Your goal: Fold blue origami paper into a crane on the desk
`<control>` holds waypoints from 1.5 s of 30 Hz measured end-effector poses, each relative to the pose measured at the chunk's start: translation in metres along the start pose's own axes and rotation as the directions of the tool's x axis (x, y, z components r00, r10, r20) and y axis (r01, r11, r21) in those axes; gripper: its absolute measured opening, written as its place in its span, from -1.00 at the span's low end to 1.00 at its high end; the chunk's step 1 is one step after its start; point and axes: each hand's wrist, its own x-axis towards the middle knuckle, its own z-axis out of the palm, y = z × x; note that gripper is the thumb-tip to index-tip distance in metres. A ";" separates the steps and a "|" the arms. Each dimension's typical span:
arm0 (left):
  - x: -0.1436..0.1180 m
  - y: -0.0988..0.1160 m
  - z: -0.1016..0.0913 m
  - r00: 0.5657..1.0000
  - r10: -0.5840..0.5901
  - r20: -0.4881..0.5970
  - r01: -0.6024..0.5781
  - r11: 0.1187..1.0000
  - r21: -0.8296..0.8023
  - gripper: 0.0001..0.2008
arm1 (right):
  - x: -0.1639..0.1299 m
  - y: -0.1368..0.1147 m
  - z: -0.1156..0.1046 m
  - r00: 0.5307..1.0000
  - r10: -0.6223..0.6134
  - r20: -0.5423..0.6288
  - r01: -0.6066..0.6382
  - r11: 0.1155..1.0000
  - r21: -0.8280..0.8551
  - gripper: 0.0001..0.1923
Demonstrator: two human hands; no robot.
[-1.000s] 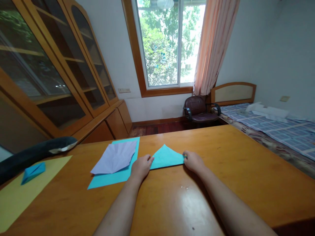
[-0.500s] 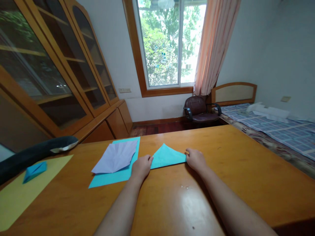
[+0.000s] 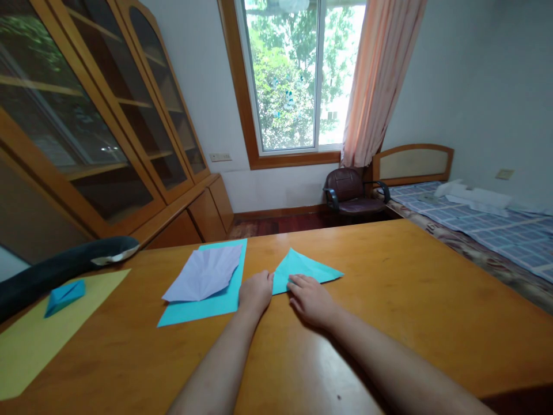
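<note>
Head view: left hand [image 3: 256, 293] pins teal triangle [image 3: 305, 267] corner; right hand [image 3: 311, 298] flat on its near edge.

bench [image 3: 389, 300] right of the folded teal paper [image 3: 302, 266] is bare wood out to the far and right edges, open for a pass. near edge under both forearms also bare. left side is crowded: teal sheet [image 3: 203, 308] with a white folded sheet [image 3: 203, 275] on it sits just beside the left hand [image 3: 256, 292]; further left a yellow sheet [image 3: 38, 334], a small blue paper piece [image 3: 64, 294], and a dark curved chair back [image 3: 56, 268] above the bench edge.
</note>
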 end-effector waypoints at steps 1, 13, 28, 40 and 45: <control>0.000 0.000 0.000 1.000 -0.005 0.000 0.005 1.000 0.002 -0.54 | -0.001 -0.001 0.002 1.000 -0.006 0.013 0.006 1.000 0.007 -0.64; 0.000 0.001 0.001 1.000 -0.009 -0.028 0.009 1.000 0.023 -0.57 | -0.001 0.002 0.009 0.987 0.021 0.161 -0.029 0.998 0.050 -0.43; -0.016 0.035 0.025 0.886 0.457 -0.078 -0.461 0.849 -0.260 -0.58 | 0.002 0.002 0.004 0.979 0.028 0.203 -0.051 0.993 0.110 -0.44; -0.013 0.033 0.027 0.902 0.424 0.078 -0.368 0.853 -0.370 -0.44 | 0.005 0.007 0.002 0.973 0.011 0.231 -0.042 0.990 0.132 -0.37; -0.013 0.032 0.024 0.907 0.407 0.105 -0.342 0.861 -0.377 -0.43 | 0.006 0.011 0.003 0.968 0.001 0.252 -0.039 0.988 0.147 -0.34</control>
